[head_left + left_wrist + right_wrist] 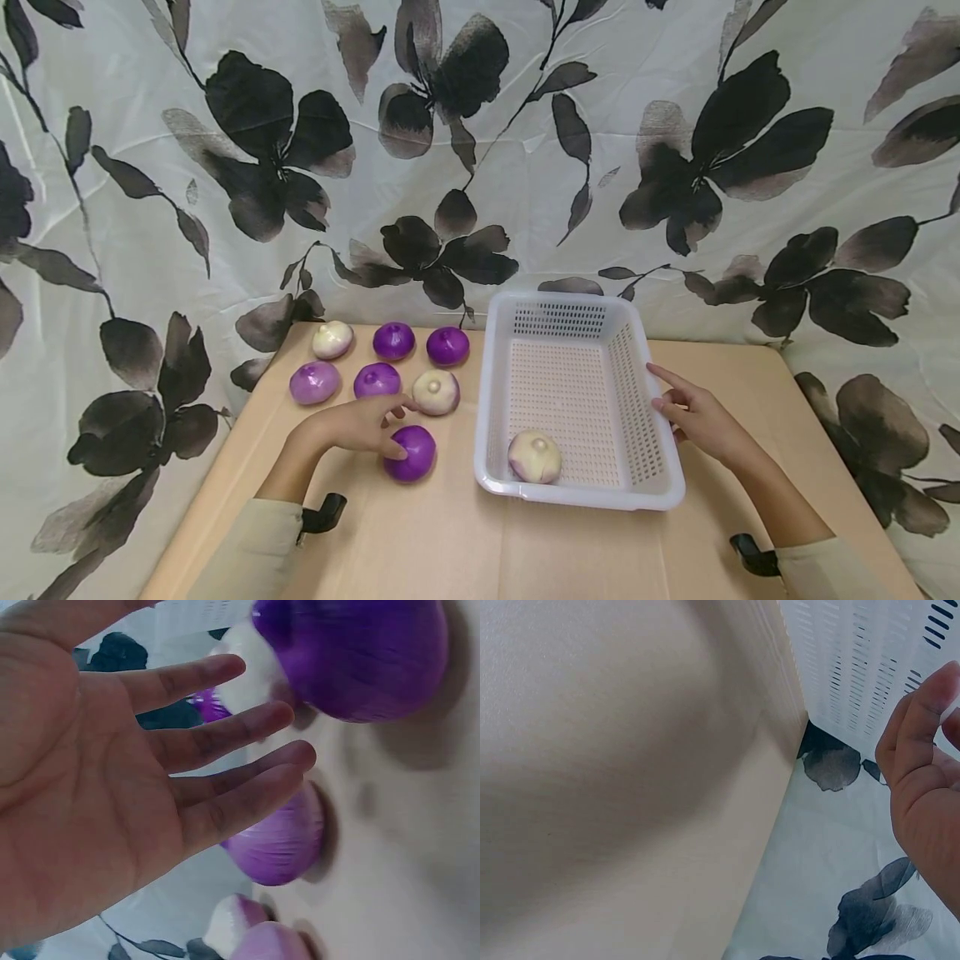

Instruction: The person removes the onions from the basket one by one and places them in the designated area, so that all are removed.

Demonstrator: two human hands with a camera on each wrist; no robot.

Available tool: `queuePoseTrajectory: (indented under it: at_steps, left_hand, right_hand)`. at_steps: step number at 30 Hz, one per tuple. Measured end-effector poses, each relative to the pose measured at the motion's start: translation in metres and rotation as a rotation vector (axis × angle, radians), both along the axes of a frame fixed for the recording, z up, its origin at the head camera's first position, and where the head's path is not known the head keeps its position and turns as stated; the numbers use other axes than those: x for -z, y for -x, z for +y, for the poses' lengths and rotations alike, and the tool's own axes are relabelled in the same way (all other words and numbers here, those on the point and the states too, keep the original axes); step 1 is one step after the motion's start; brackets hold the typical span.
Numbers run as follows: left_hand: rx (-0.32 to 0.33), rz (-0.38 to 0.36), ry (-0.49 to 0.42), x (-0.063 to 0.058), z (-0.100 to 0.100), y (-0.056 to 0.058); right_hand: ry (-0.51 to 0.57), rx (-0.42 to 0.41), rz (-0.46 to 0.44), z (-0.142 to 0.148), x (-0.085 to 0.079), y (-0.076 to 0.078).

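My left hand (363, 425) reaches over the onions, its fingers spread and holding nothing. Its thumb overlaps the nearest purple onion (415, 457), and its fingertips come close to a white onion (437, 392). In the left wrist view the palm (97, 795) shows with fingers extended toward the large purple onion (367, 652). My right hand (697, 412) touches the right rim of the white plastic basket (577, 498) with fingertips and thumb. Its fingers (922, 712) are slightly bent beside the perforated wall in the right wrist view. One white onion (535, 457) lies inside the basket, at the near left corner.
Behind the left hand are a purple onion (377, 380), a lighter purple onion (314, 382), a white onion (332, 340) and two dark purple onions, one (393, 341) beside the other (447, 346). A floral cloth (525, 208) hangs behind the wooden table (577, 558).
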State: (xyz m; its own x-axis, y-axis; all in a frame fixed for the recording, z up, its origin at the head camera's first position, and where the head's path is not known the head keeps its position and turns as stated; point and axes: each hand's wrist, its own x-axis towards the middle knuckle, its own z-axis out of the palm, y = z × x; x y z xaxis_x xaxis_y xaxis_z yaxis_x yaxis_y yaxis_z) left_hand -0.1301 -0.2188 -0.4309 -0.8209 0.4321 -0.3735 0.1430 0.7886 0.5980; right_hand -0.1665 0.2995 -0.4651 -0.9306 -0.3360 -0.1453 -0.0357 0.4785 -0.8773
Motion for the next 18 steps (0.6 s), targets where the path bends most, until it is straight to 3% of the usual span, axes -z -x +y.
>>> queuePoseTrajectory:
  at_steps: [6,18]
  left_hand:
    - [0.0,0.022,-0.008,-0.021,0.004,-0.003]
    - [0.143,0.158,-0.054,-0.061,0.033,0.002]
  right_hand:
    - [-0.006,0.002,0.006,-0.001,-0.001,0.0]
    - [0.004,-0.001,-0.003,-0.001,-0.001,-0.001]
